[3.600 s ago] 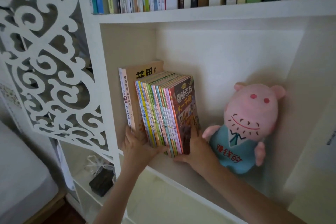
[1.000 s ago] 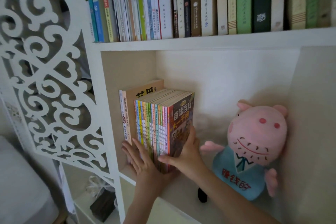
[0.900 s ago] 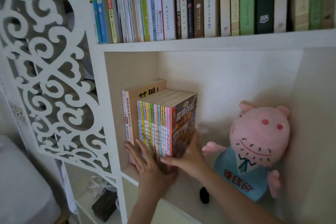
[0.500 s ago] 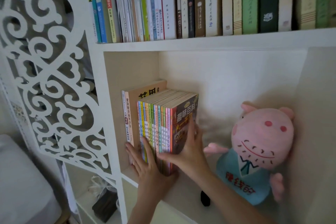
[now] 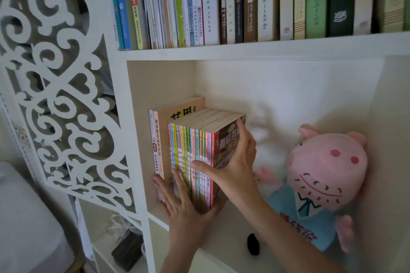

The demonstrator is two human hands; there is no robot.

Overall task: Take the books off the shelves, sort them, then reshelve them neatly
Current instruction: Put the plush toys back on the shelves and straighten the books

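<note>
Books (image 5: pixel 195 162) stand upright as one block in the left corner of the lower shelf (image 5: pixel 224 239), spines facing out, long axis vertical, with the two tallest volumes nearest the side wall (image 5: pixel 159 86). The left hand (image 5: pixel 182 204) lies in front of the block, low down, its fingers straight and slightly spread, flat against the bottoms of the spines. The right hand (image 5: pixel 237 168) covers the block's free right end: its fingers are straight and close together, pressed flat on the cover of the last book, and its thumb stretches leftward across several spines. So the block sits behind the left palm and to the left of the right palm, braced on its two exposed faces. The coming move looks like a squaring push, the right hand driving the row toward the wall while the left evens the spines backward. Only the right hand props the open end. A pig plush (image 5: pixel 326 175) leans in the far right corner, well apart from the books, so the thin volumes would probably tip rightward once that hand lets go.
</note>
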